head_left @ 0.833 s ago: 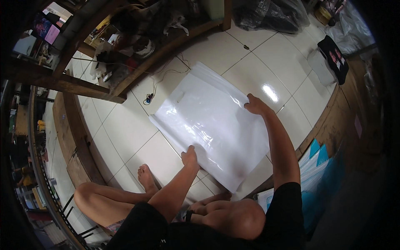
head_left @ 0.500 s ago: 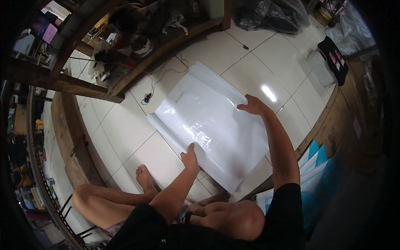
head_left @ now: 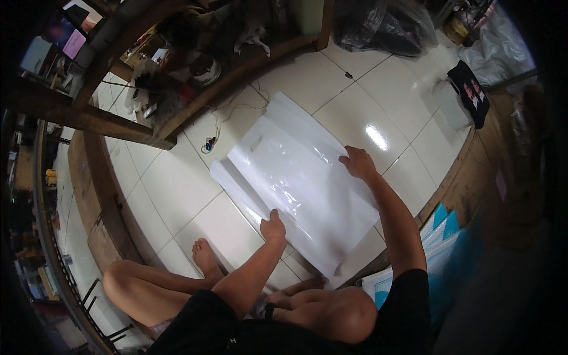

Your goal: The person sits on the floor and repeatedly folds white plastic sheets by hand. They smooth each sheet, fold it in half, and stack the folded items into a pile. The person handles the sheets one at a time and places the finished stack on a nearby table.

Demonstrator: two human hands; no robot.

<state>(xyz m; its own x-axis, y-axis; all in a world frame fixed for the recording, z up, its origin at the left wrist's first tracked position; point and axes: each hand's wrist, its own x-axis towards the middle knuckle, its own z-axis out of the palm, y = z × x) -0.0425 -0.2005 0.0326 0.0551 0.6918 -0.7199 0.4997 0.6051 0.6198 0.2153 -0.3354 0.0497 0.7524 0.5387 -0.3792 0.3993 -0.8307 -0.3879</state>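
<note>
A large glossy white plastic bag [head_left: 296, 183] lies across the floor in front of me, with a small oval mark like a handle hole toward its far left end. Its left and right long edges are folded up. My left hand [head_left: 273, 227] is closed on the near-left edge, thumb on top. On the right edge, my right hand [head_left: 358, 162] pinches the plastic between thumb and fingers. Whether the bag is a single one or several layers, I cannot tell.
Tiled floor surrounds the bag. A wooden rack [head_left: 236, 68] with clutter stands at the far left, thin cords [head_left: 219, 121] beside it. Teal-and-white packages [head_left: 435, 251] are stacked at my right. A dark plastic sack [head_left: 384, 29] and a black cloth item [head_left: 471, 94] lie farther off.
The left fold of the bag stands up more, and creases across its middle have shifted. Both hands keep their hold, moved only slightly; the whole view has shifted a little.
</note>
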